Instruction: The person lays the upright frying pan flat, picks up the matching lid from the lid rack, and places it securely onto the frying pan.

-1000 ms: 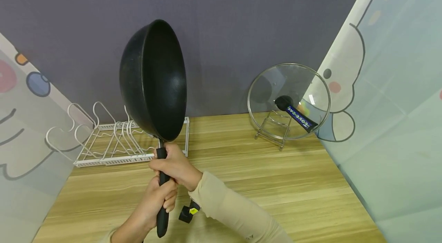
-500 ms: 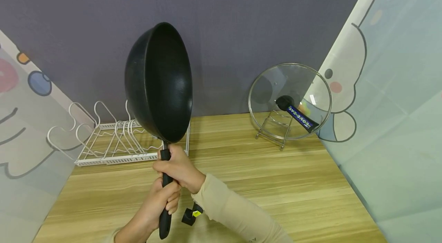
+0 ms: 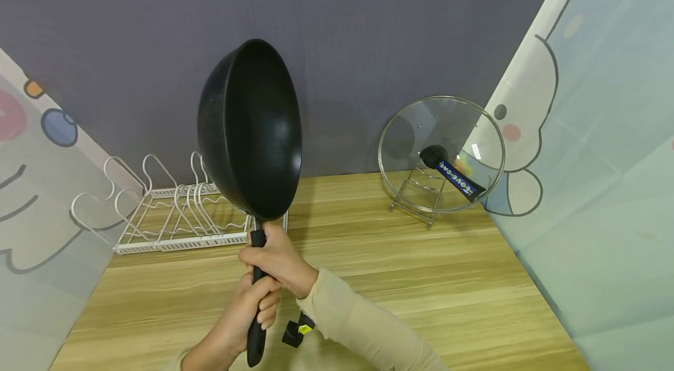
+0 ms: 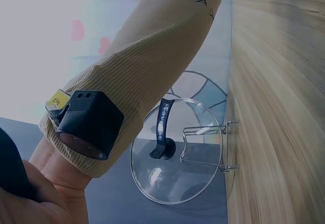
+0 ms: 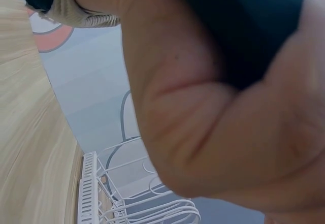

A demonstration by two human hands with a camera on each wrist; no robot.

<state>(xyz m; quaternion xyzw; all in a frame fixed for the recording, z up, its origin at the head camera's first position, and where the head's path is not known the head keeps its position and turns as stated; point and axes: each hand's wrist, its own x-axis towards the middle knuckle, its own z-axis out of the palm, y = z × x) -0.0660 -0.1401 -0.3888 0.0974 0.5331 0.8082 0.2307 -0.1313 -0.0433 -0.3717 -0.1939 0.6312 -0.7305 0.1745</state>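
In the head view a black wok [image 3: 263, 131] stands nearly upright in the air, its hollow side turned to the right. Both hands grip its black handle [image 3: 256, 342]. My right hand [image 3: 279, 257] holds it close under the bowl, thumb across the front. Just below, my left hand [image 3: 247, 306] has its fingers curled round the lower part, and the handle's end sticks out beneath. The right wrist view shows the right hand [image 5: 203, 132] large around the dark handle [image 5: 244, 26].
Behind the wok to the left lies a white wire dish rack [image 3: 174, 242]. On the right a glass lid [image 3: 411, 125] with a black handle leans on a small metal stand [image 3: 416, 216]. A dark wall backs the wooden table [image 3: 368, 277]; printed panels flank it.
The wok and both hands have drifted to the right and slightly down, uncovering a bit more of the rack's hooks. The grip on the handle stays the same. Rack and lid stay put.
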